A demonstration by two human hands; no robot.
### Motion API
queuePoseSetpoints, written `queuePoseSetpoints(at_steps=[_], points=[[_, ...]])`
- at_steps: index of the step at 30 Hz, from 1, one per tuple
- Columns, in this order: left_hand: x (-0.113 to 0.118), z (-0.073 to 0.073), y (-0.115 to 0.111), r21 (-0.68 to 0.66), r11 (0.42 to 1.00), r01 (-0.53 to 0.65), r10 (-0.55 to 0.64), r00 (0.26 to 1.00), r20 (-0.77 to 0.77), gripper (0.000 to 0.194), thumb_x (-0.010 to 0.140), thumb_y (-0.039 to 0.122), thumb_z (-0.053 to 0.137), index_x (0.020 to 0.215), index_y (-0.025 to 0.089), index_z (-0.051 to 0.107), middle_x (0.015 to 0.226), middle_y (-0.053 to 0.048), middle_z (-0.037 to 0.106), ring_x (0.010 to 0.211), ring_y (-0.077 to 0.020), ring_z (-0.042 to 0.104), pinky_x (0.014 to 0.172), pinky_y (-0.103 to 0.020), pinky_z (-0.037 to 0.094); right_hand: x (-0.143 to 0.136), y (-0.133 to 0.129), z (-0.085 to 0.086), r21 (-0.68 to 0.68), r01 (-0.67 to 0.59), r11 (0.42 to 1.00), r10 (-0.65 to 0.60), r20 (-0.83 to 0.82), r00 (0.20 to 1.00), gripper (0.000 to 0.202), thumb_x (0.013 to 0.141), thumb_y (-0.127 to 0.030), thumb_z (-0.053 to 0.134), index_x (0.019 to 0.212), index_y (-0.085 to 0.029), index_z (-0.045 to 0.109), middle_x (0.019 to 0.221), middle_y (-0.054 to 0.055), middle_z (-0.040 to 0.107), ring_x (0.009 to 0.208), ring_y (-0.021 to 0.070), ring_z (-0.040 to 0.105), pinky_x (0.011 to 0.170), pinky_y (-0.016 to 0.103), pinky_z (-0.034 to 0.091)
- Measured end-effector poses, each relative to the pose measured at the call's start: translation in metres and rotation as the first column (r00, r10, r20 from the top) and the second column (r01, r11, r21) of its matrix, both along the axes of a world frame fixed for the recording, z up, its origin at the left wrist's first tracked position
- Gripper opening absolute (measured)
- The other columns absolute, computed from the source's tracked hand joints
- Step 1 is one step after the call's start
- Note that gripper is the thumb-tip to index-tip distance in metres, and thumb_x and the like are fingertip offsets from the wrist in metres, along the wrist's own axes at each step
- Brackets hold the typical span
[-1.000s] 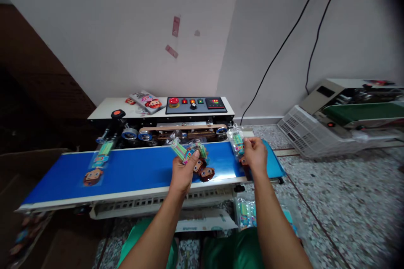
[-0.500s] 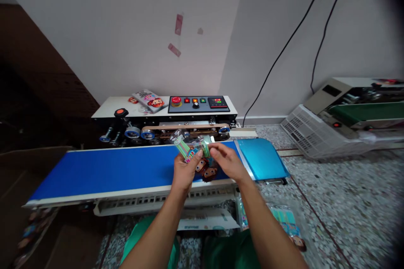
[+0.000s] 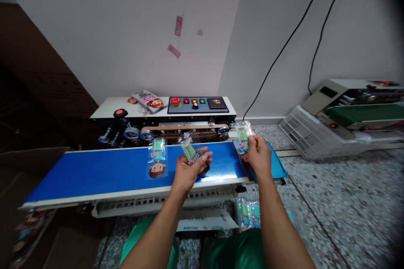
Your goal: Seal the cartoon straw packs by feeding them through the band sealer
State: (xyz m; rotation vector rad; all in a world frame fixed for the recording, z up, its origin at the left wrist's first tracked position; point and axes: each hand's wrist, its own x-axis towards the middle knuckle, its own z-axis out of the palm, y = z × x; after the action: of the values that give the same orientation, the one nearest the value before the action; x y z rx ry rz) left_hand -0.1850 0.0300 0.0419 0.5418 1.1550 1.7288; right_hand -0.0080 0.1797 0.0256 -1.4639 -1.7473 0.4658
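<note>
My left hand is over the middle of the blue conveyor belt, its thumb and fingers closed on a clear packet with green sticks and a cartoon face; whether more than one is there I cannot tell. At the belt's right end, my right hand pinches another clear packet by its side, top edge towards the band sealer. A third packet lies face up on the belt to the left, its top by the sealer's rollers.
A grey printed pouch lies on top of the sealer. Several packets are in a clear bag on the floor below. At right, a white crate stands by a second machine with a green belt. A cardboard box is at lower left.
My right hand has moved right, away from my left, and now holds a separate packet at the belt's end. A packet now shows on the belt left of my left hand.
</note>
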Motion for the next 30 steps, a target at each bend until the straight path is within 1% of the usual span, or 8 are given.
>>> queuePoseSetpoints(at_steps=[8, 11, 14, 16, 18, 21, 26, 30], points=[[0.000, 0.001, -0.001, -0.048, 0.997, 0.052, -0.050, 0.998, 0.031, 0.042, 0.062, 0.034, 0.080, 0.097, 0.014, 0.070, 0.090, -0.012, 0.074, 0.071, -0.0180, 0.068, 0.059, -0.026, 0.053, -0.010, 0.009, -0.013, -0.123, 0.053, 0.991, -0.008, 0.344, 0.939, 0.034, 0.092, -0.034, 0.036, 0.097, -0.015, 0.063, 0.062, 0.006, 0.060, 0.057, 0.0187, 0.051, 0.056, 0.027, 0.028], [0.001, 0.001, -0.001, -0.055, 0.996, 0.075, -0.075, 0.997, -0.005, 0.040, 0.063, 0.034, 0.079, 0.096, 0.014, 0.070, 0.088, -0.013, 0.074, 0.071, -0.0185, 0.068, 0.057, -0.026, 0.052, -0.024, 0.003, -0.011, -0.097, -0.056, 0.994, 0.085, 0.322, 0.943, 0.034, 0.092, -0.034, 0.036, 0.098, -0.015, 0.063, 0.074, 0.010, 0.065, 0.069, 0.0207, 0.056, 0.061, 0.028, 0.034], [0.002, -0.001, -0.001, -0.064, 0.993, 0.099, -0.101, 0.994, -0.030, 0.039, 0.064, 0.035, 0.078, 0.096, 0.013, 0.071, 0.087, -0.013, 0.074, 0.069, -0.0184, 0.067, 0.056, -0.026, 0.051, -0.039, -0.014, 0.001, -0.050, -0.232, 0.971, 0.235, 0.081, 0.968, 0.035, 0.091, -0.041, 0.040, 0.101, -0.016, 0.063, 0.094, 0.011, 0.067, 0.088, 0.0221, 0.058, 0.073, 0.030, 0.041], [0.002, -0.003, -0.001, -0.062, 0.990, 0.128, -0.131, 0.991, -0.038, 0.037, 0.065, 0.034, 0.077, 0.095, 0.013, 0.071, 0.082, -0.011, 0.074, 0.064, -0.0165, 0.066, 0.053, -0.024, 0.049, -0.047, -0.030, 0.012, -0.105, -0.451, 0.886, 0.426, -0.200, 0.882, 0.038, 0.090, -0.047, 0.042, 0.106, -0.019, 0.063, 0.102, 0.009, 0.067, 0.094, 0.0205, 0.059, 0.078, 0.030, 0.044], [0.002, -0.005, -0.001, -0.051, 0.987, 0.153, -0.157, 0.985, -0.068, 0.030, 0.066, 0.035, 0.076, 0.085, 0.013, 0.072, 0.066, -0.005, 0.071, 0.052, -0.0125, 0.060, 0.046, -0.021, 0.043, -0.056, -0.047, 0.021, -0.154, -0.684, 0.713, 0.581, -0.416, 0.700, 0.036, 0.087, -0.048, 0.048, 0.106, -0.022, 0.063, 0.102, 0.005, 0.067, 0.093, 0.0185, 0.060, 0.079, 0.029, 0.046], [0.002, -0.008, 0.000, -0.030, 0.990, 0.137, -0.140, 0.977, -0.161, 0.024, 0.063, 0.033, 0.078, 0.071, 0.012, 0.070, 0.055, 0.000, 0.065, 0.046, -0.0099, 0.055, 0.046, -0.021, 0.042, -0.064, -0.066, 0.025, -0.116, -0.804, 0.583, 0.644, -0.538, 0.545, 0.026, 0.083, -0.044, 0.056, 0.093, -0.022, 0.066, 0.092, 0.002, 0.067, 0.086, 0.0166, 0.060, 0.078, 0.028, 0.047], [0.001, -0.007, 0.001, 0.029, 0.977, 0.210, -0.201, 0.962, -0.184, 0.040, 0.063, 0.032, 0.078, 0.098, 0.014, 0.070, 0.094, -0.008, 0.074, 0.090, -0.0234, 0.067, 0.086, -0.036, 0.049, -0.060, -0.067, 0.024, 0.027, -0.631, 0.775, 0.523, -0.587, 0.617, 0.022, 0.087, -0.042, 0.052, 0.093, -0.022, 0.059, 0.085, 0.000, 0.063, 0.082, 0.0146, 0.057, 0.077, 0.028, 0.046], [0.001, -0.007, 0.000, -0.007, 0.982, 0.189, -0.185, 0.956, -0.227, 0.042, 0.068, 0.035, 0.075, 0.104, 0.016, 0.067, 0.107, -0.011, 0.071, 0.100, -0.0247, 0.065, 0.089, -0.038, 0.048, -0.035, -0.044, 0.024, 0.060, -0.390, 0.919, 0.351, -0.575, 0.739, 0.027, 0.087, -0.048, 0.049, 0.092, -0.022, 0.056, 0.077, 0.000, 0.061, 0.072, 0.0143, 0.057, 0.068, 0.027, 0.046]])
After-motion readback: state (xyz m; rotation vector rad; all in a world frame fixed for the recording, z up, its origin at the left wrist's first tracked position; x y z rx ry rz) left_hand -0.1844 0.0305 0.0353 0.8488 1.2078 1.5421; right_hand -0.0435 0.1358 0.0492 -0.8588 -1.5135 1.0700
